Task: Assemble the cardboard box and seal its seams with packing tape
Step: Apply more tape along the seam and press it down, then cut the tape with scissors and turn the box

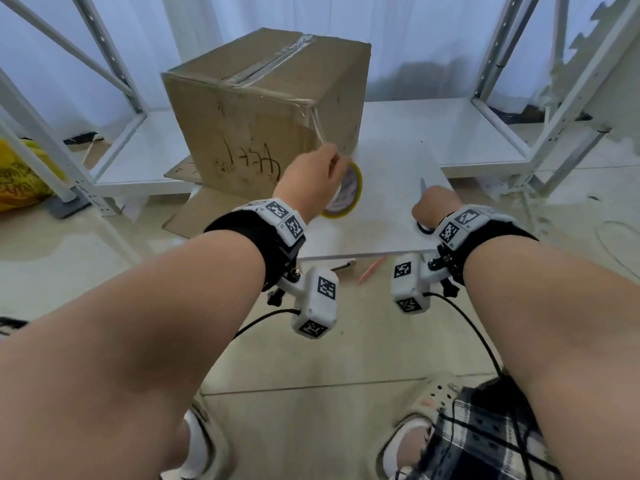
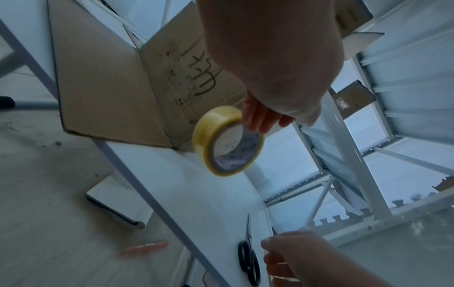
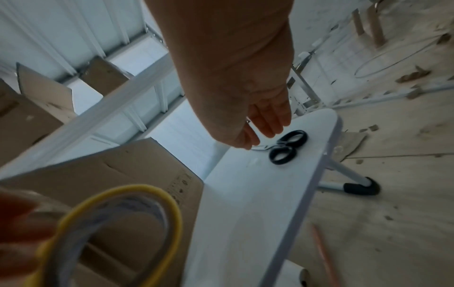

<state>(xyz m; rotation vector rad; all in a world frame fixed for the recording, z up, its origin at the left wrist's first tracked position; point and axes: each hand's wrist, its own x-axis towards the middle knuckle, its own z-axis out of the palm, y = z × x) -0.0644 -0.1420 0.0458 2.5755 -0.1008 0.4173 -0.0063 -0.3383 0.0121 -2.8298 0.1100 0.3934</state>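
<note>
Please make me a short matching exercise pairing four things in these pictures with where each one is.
Things:
1. cardboard box
2. tape roll
3. scissors
4. pink pen

Places:
A. on the floor under the table's near edge
B. held in the left hand
C. flat on the table under the right hand
D. standing at the table's far end

Pairs: 1-D, 2-B, 3-C, 4-A

I see a small white table [image 1: 391,202] at the centre of my head view, standing on a pale tiled floor [image 1: 329,358]. At ten o'clock and two o'clock, white metal shelving racks [image 1: 498,133] rise with slanted braces. White curtains [image 1: 415,39] hang at twelve o'clock, letting in soft daylight. A yellow bag [image 1: 20,174] sits at nine o'clock, and flat cardboard [image 1: 194,213] lies on the floor beside the table.
</note>
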